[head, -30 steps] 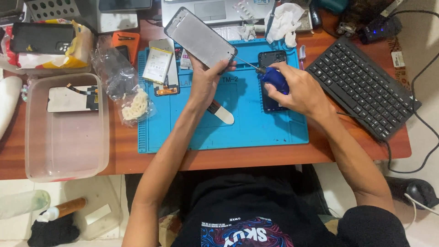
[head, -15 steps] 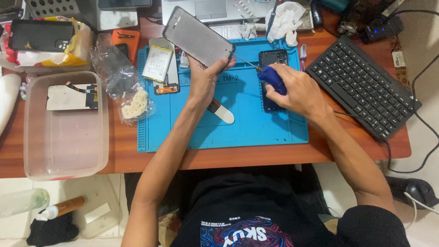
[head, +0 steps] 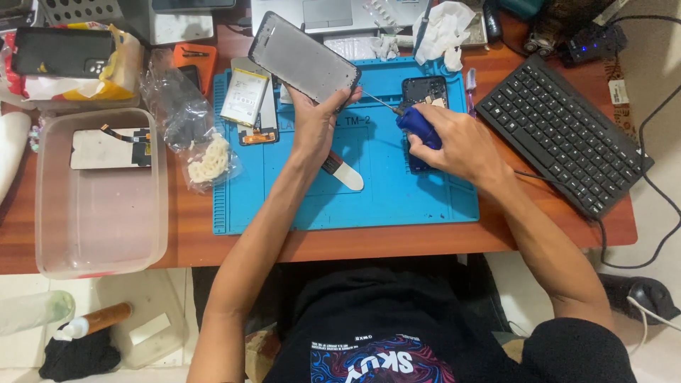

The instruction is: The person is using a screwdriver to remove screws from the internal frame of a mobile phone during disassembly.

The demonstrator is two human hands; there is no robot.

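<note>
Far to the left of the left hand, a clear plastic tub (head: 99, 245) sits on the wooden counter (head: 191, 241) with a loose screen panel (head: 106, 149) lying in it. Nearer, just left of that hand, lie a crumpled plastic bag (head: 181, 113) and a phone battery (head: 243, 97) at the edge of the blue work mat (head: 383, 191).

The left hand (head: 312, 128) grips the lower corner of a grey phone frame (head: 303, 57) and holds it raised and tilted above the mat. Compared with a second ago, the frame has shifted slightly up and to the left, and its face has turned more toward the camera, so the corner near the tool is better exposed.

Below the left hand, a white-tipped pry tool (head: 344, 172) rests on the mat.

The right hand (head: 454, 142) is clenched around a blue-handled screwdriver (head: 415, 122), whose thin tip points left at the frame's lower corner, close to the left fingers; whether it touches cannot be told. This hand has hardly moved. Under it lies a dark phone body (head: 423, 92), partly covered. Right of the right hand stands a black keyboard (head: 560, 135).
</note>
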